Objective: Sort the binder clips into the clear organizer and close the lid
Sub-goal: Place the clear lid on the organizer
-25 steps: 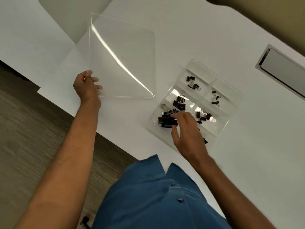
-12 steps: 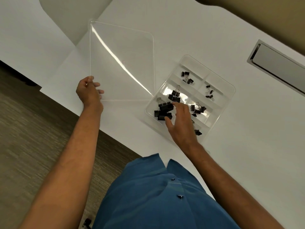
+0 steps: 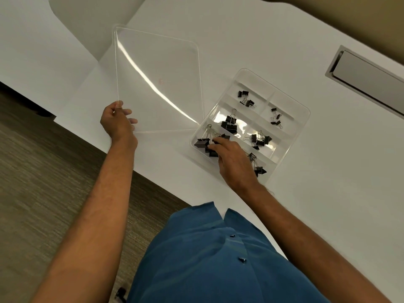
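Note:
The clear organizer (image 3: 305, 119) lies on the white table, right of centre, and its compartments hold black binder clips sorted by size. My right hand (image 3: 235, 165) reaches into the near-left compartment, where thumb and forefinger pinch one of the large binder clips (image 3: 202, 142). Medium clips (image 3: 229, 125) and small clips (image 3: 276, 119) lie in the farther compartments. My left hand (image 3: 117, 123) pinches the near-left corner of the clear lid (image 3: 157, 79) and holds it tilted above the table. The lid's right corner reaches the organizer's left edge.
A recessed metal hatch (image 3: 367, 77) is set into the table at the far right. The table's front edge (image 3: 153, 182) runs diagonally, with carpeted floor (image 3: 43, 182) to its left. A grey curved shape (image 3: 91, 25) sits at the top left.
My left hand has brought the lid closer, so its right corner now meets the organizer's left edge. My right hand stays on the large clips in the same compartment.

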`<state>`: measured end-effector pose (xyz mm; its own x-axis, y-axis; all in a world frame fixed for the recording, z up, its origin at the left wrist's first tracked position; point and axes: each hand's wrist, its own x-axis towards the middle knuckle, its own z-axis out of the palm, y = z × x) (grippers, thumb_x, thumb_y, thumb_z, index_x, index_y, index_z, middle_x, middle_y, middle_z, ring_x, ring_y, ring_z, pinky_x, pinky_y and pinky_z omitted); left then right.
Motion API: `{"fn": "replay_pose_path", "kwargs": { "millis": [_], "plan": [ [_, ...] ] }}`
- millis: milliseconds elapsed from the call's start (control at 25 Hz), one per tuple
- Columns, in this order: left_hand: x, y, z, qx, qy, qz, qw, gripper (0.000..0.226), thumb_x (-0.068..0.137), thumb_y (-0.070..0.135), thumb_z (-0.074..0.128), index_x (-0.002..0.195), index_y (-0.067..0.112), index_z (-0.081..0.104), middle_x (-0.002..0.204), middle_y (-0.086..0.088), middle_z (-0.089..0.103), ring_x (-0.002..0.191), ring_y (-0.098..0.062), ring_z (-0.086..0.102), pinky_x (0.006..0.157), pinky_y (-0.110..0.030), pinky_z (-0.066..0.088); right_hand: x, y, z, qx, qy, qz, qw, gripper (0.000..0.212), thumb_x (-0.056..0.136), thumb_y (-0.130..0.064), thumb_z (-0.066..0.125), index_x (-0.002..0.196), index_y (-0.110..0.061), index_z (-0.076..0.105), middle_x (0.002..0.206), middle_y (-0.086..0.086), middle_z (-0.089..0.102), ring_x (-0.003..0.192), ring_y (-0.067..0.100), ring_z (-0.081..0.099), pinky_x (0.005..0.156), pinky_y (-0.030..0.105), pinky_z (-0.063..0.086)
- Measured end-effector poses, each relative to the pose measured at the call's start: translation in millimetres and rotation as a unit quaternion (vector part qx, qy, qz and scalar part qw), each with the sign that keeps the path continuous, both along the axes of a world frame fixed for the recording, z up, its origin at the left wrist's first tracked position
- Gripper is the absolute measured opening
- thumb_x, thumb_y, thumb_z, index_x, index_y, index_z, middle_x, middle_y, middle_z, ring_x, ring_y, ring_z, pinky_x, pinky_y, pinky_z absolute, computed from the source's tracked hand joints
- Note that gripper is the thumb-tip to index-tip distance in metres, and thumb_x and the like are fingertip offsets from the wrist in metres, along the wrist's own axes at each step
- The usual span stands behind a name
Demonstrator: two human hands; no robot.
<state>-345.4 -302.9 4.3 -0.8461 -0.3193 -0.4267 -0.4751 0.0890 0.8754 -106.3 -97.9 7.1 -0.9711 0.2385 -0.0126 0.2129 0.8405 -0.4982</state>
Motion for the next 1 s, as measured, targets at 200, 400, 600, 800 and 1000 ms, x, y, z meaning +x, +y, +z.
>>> {"fn": "replay_pose_path", "kwargs": {
  "millis": [200,400,600,800,1000],
  "plan": [
    [0,0,2,-0.005,0.012,0.005,1.0,0.022,0.103,0.026,0.048,0.109,0.02,0.068,0.087,-0.001,0.069,0.056,-0.014,0.059,0.047,-0.022,0.043,0,14,8,-0.015,-0.036,0.019,0.999,0.03,0.096,-0.002,0.061,0.123,-0.013,0.068,0.137,0.005,0.058,0.12,0.021,0.058,0.097,0.037,0.055],
    [-3,2,17,0.009,0.064,0.016,0.998,0.023,0.103,0.026,0.047,0.107,0.017,0.069,0.086,-0.003,0.068,0.066,-0.019,0.06,0.05,-0.023,0.044,-7,37,40,-0.208,0.046,-0.183,0.96,0.028,0.096,-0.004,0.056,0.112,-0.022,0.071,0.129,-0.004,0.061,0.114,-0.005,0.055,0.095,0.014,0.048],
    [-4,24,52,0.06,0.117,-0.043,0.99,0.022,0.102,0.027,0.048,0.106,0.019,0.069,0.083,0.002,0.067,0.06,-0.017,0.058,0.054,-0.025,0.04,-2,66,68,-0.363,0.047,-0.331,0.87,0.02,0.095,-0.022,0.059,0.108,-0.033,0.07,0.109,-0.01,0.069,0.09,0.017,0.067,0.087,0.045,0.057],
    [10,72,104,0.127,0.181,-0.158,0.962,0.02,0.103,0.027,0.049,0.109,0.018,0.065,0.09,0.001,0.067,0.072,-0.019,0.061,0.063,-0.026,0.046,-7,78,107,-0.483,0.09,-0.324,0.808,0.026,0.101,-0.027,0.057,0.127,-0.023,0.063,0.126,-0.007,0.066,0.113,0.012,0.067,0.099,0.046,0.055],
    [61,122,142,0.151,0.251,-0.326,0.899,0.014,0.102,0.015,0.053,0.109,0.014,0.066,0.105,-0.005,0.074,0.091,-0.022,0.067,0.081,-0.035,0.053,-14,79,157,-0.579,0.155,-0.262,0.756,0.055,0.097,-0.046,0.056,0.149,-0.035,0.042,0.151,-0.008,0.048,0.13,0.016,0.058,0.105,0.047,0.051]
  ]
}}
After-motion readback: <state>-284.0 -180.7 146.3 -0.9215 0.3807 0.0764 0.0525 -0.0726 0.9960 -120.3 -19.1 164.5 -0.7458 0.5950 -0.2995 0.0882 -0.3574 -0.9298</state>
